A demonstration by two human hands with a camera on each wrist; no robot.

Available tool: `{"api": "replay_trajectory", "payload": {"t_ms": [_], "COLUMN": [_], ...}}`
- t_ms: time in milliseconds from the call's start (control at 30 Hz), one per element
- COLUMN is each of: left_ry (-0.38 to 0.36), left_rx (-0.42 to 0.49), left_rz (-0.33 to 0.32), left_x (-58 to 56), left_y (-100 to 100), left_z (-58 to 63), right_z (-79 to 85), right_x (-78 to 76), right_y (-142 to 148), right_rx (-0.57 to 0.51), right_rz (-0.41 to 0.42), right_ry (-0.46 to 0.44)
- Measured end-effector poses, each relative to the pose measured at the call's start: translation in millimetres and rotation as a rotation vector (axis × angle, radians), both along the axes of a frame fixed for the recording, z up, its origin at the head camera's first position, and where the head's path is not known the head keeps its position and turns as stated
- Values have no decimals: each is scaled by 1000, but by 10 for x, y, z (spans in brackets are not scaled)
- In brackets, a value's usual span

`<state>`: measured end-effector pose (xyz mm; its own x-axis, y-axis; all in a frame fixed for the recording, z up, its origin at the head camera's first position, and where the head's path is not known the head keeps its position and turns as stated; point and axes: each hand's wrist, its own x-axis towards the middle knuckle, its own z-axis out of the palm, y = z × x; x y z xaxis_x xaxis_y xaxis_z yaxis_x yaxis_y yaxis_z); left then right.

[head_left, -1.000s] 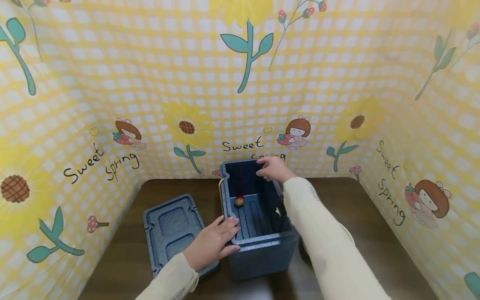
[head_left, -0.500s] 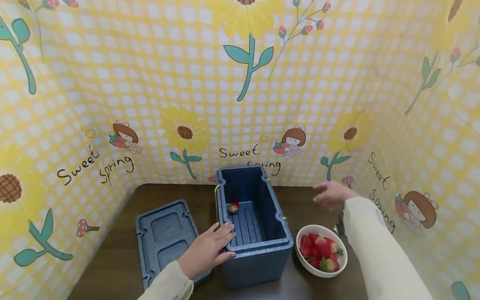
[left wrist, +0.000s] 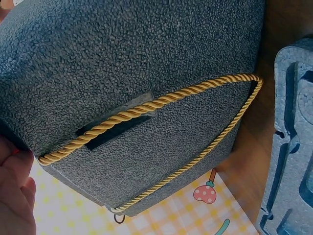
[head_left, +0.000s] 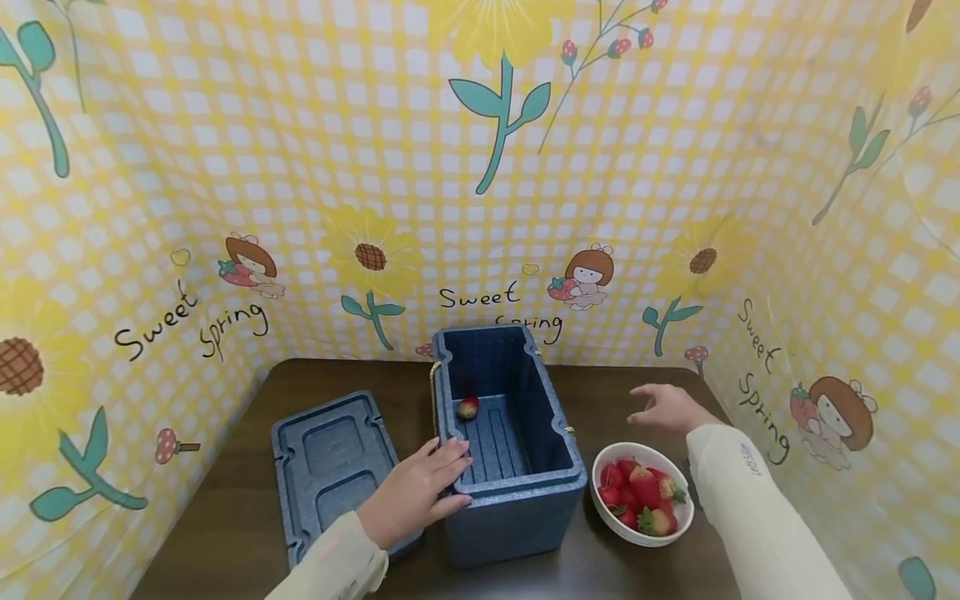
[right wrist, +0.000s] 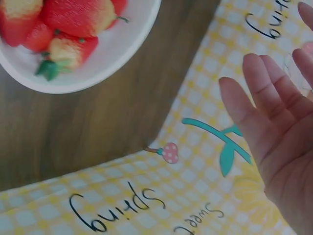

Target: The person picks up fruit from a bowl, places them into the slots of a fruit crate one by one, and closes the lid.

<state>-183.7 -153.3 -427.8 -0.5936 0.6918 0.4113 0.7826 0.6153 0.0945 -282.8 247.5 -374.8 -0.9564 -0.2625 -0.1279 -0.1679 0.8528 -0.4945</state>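
An uncovered dark blue foam box (head_left: 510, 525) stands mid-table, with a lone strawberry (head_left: 468, 407) on its floor by the left wall. My left hand (head_left: 420, 492) rests on the box's near left rim, fingers lying over the edge and thumb along the outside. In the left wrist view, the fingers (left wrist: 17, 171) show at the rim. To the box's right is a white bowl (head_left: 606, 518) of several strawberries (head_left: 643, 487). Beyond this bowl my right hand (head_left: 667, 408) hangs in the air, holding nothing; the right wrist view shows its fingers (right wrist: 264, 85) extended and spread.
The box's matching lid (head_left: 341, 442) lies on the table (head_left: 600, 392) to the left, partly behind my left forearm. A gold twisted cord (left wrist: 161, 103) runs along the box's side. Yellow checked cloth (head_left: 480, 242) surrounds the table at the back and both sides.
My right hand has gone from above the box's far right rim to the right, near the bowl, which has come into view. My left hand stays on the rim.
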Motion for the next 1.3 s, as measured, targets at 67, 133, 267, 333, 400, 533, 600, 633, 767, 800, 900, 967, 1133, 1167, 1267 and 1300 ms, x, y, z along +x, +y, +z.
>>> {"api": "replay_trajectory", "payload": {"t_ms": [67, 133, 267, 333, 400, 533, 600, 633, 767, 800, 900, 967, 1133, 1167, 1267, 1300], "left_ry": [10, 13, 3, -1, -7, -15, -13, -12, -4, -3, -4, -7, -17, -20, -30, -33], "left_rx": [-3, -12, -26, -32, -34, -43, -46, -44, -40, -39, -40, -43, -48, -48, -49, -49], "left_rz": [-4, -4, 6, 13, 19, 25, 27, 26, 22, 20, 16, 18, 29, 30, 33, 34], "left_x": [0, 3, 16, 23, 29, 39, 41, 40, 32, 28, 23, 24, 27, 28, 30, 31], "left_y": [-2, 1, 2, 1, 2, -3, -6, -6, -2, 0, 6, 8, 9, 9, 9, 9], "left_z": [9, 18, 34, 37, 38, 41, 42, 43, 37, 35, 31, 32, 45, 46, 50, 50], "right_z": [-97, -170, -280, -332, -389, -520, -582, -611, -723, -754, -845, -896, -1007, -1031, -1107, -1134], "right_x": [2, 8, 31, 52, 77, 141, 172, 187, 249, 266, 320, 344, 357, 357, 356, 357], "right_y": [-17, -19, -4, 18, 49, 97, 107, 109, 104, 101, 89, 80, 71, 74, 87, 93], "right_rx": [19, 24, 43, 34, 12, -7, 18, 35, 37, 12, -56, -96, -160, -163, -185, -187], "right_rz": [1, 5, -4, -25, -56, -86, -78, -72, -115, -140, -193, -212, -234, -228, -231, -229], "right_ry": [-24, -36, -79, -133, -194, -247, -234, -219, -235, -255, -300, -305, -264, -253, -243, -234]}}
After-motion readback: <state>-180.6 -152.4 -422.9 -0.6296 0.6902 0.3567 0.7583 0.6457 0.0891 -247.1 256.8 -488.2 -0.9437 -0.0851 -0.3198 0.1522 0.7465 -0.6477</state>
